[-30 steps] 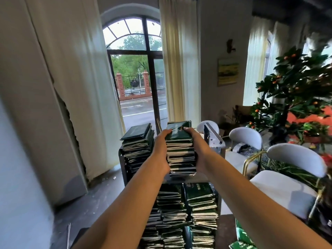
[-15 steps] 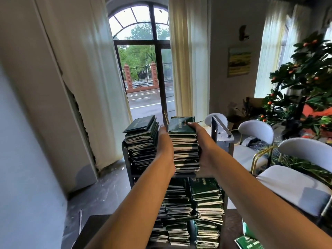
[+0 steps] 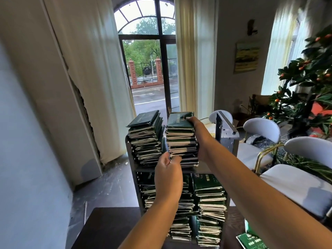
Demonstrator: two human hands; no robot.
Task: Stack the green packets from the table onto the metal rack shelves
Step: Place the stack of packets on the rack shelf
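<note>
The right hand [image 3: 197,139] wraps the far side of a tall stack of dark green packets [image 3: 181,141], fingertips hooked over the top packet and palm flat against the white-edged spines, so it grips that stack. The left hand [image 3: 168,174] sits at the stack's lower front corner with fingers loosely curled; whether it pinches a packet edge or only touches cannot be told.

The stack rests on the top shelf of the grey metal rack [image 3: 129,159], just beside a second, leaning pile of green packets [image 3: 146,139]. Lower shelves already hold more packets [image 3: 210,196].

The biggest risk is the whole column toppling: it is tall and narrow, so letting go before it is square could spill it forward. Next, nudging it left could push the leaning pile off the rack's edge. Smallest, the loose green packet on the dark table [image 3: 250,239] lies at the corner and might get knocked off.
</note>
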